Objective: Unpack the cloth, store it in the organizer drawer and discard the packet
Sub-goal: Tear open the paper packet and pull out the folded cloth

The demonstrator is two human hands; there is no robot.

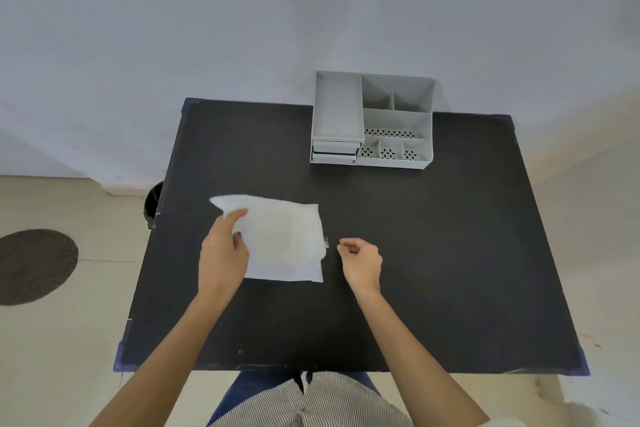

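A white packet with the cloth inside lies flat on the black table, left of centre. My left hand grips its left edge, thumb on top near the upper left corner, which lifts slightly. My right hand hovers just right of the packet with fingers curled; a tiny clear scrap sits between it and the packet's right edge. The grey organizer stands at the table's far edge, with two small drawers at its front left, both looking pushed in.
A dark bin stands on the floor just off the table's left edge. A round dark mat lies further left on the floor. A pale wall rises behind the organizer.
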